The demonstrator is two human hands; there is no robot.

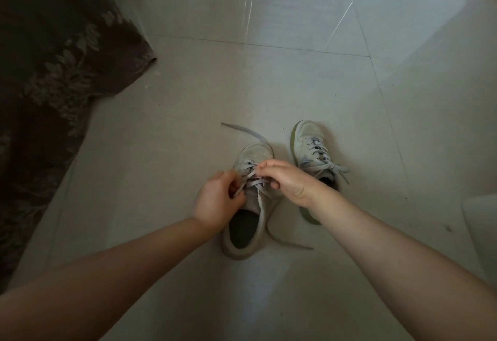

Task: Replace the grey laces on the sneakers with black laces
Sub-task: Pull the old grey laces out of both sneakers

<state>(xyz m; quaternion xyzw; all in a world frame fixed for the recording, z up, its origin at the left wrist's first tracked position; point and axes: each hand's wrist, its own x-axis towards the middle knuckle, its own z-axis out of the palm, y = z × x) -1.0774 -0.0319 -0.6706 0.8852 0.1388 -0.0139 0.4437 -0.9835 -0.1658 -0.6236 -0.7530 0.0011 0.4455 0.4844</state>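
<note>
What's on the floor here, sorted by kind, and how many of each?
Sneakers: 2, the near sneaker and the far sneaker
Grey laces: 2, loosened lace and tied lace
Patterned dark cloth: 1
Black laces: 0 visible
Total: 5

- Under me is a pale tiled floor [188, 93] with thin joints.
- At my left lies a dark cloth [53, 58] with leaf pattern.

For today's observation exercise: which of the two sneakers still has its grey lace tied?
The right-hand sneaker, untouched, keeps its lace knotted. The nearer sneaker between both hands has loose ends trailing on the floor.
</note>
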